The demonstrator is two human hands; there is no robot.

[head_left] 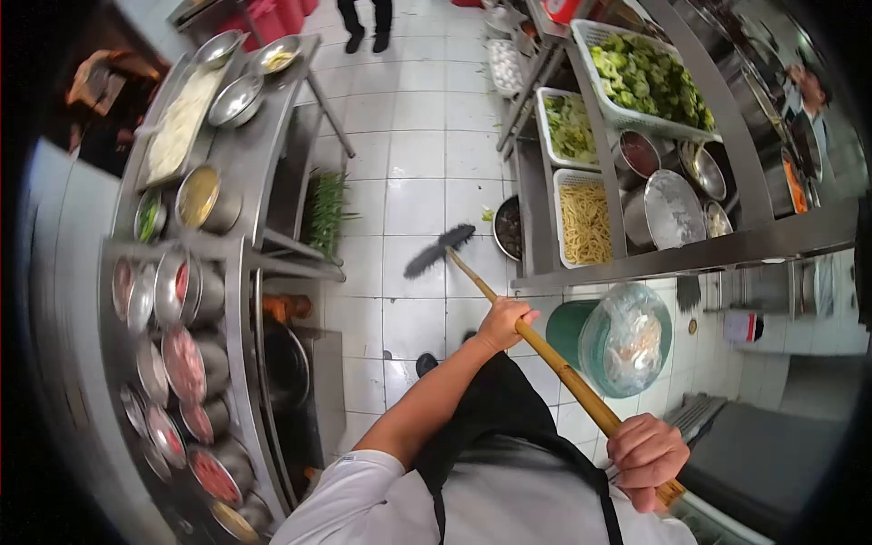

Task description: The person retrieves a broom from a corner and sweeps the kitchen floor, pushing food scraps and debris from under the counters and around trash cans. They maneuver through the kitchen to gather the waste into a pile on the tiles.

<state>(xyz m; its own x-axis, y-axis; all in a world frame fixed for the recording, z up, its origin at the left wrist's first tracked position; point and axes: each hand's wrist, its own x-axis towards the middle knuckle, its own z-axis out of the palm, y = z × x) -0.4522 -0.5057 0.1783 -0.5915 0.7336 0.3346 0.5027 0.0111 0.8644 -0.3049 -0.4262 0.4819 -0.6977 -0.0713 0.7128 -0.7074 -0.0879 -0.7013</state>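
Note:
A broom with a bamboo handle (570, 377) slants across the view from lower right to the floor ahead. Its dark bristle head (440, 252) rests on the white tiles. My left hand (508, 324) is wrapped round the handle at its middle. Close to the handle's top end, my right hand (647, 454) grips it with the fingers curled over. To the right of my left hand stands a green bucket (568, 334) with a clear plastic bag (633, 341) at its top.
On the left, a steel counter (250, 173) carries bowls, and metal pots (195, 363) hold meat. Steel shelving (627, 266) on the right holds white baskets of greens (649, 82) and yellow strips (586, 222). A dark-filled basin (509, 227) sits beneath. Another person's legs (366, 18) are ahead.

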